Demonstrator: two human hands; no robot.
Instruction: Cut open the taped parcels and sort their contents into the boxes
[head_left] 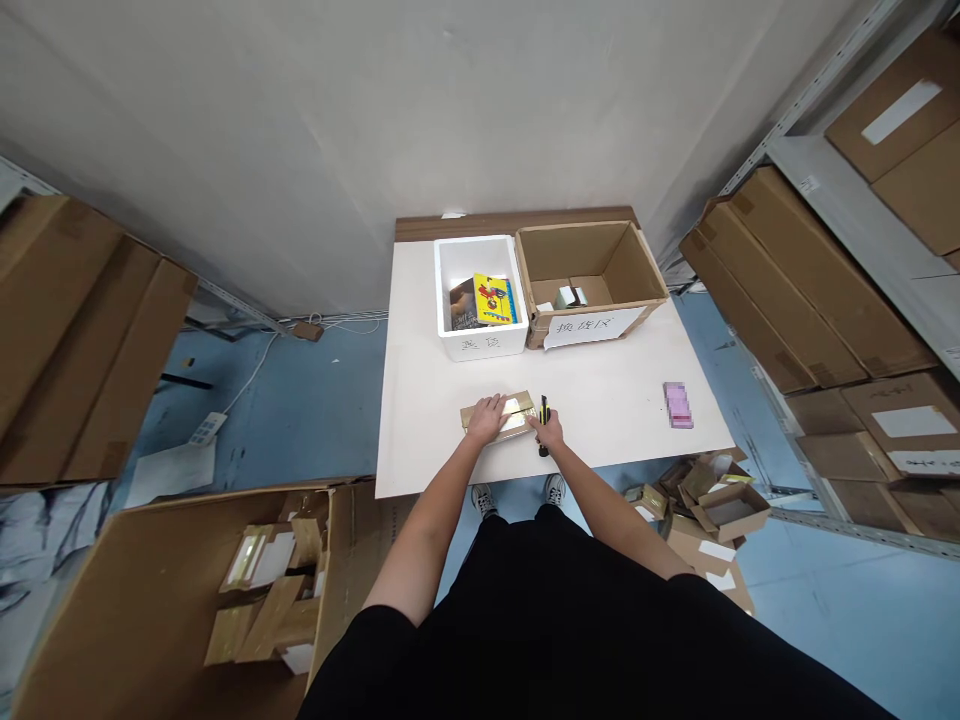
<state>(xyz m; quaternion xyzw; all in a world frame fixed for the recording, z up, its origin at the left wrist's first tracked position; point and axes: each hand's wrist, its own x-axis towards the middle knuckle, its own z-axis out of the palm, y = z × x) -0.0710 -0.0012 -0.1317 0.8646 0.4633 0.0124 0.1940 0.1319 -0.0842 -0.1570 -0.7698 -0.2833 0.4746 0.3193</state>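
A small flat cardboard parcel (516, 412) with a pale label and tape lies near the front of the white table (600, 400). My left hand (487, 416) rests flat on its left half, fingers spread. My right hand (550, 430) is closed round a yellow-and-black utility knife (544, 414), held at the parcel's right end. Whether the blade touches the parcel is too small to tell.
At the table's back stand a white foam box (480, 340) holding a yellow item and an open cardboard box (600, 262) with a paper label. A pink item (678, 404) lies at the right. Large cartons with parcels sit on the floor left; opened small boxes lie right; shelves flank both sides.
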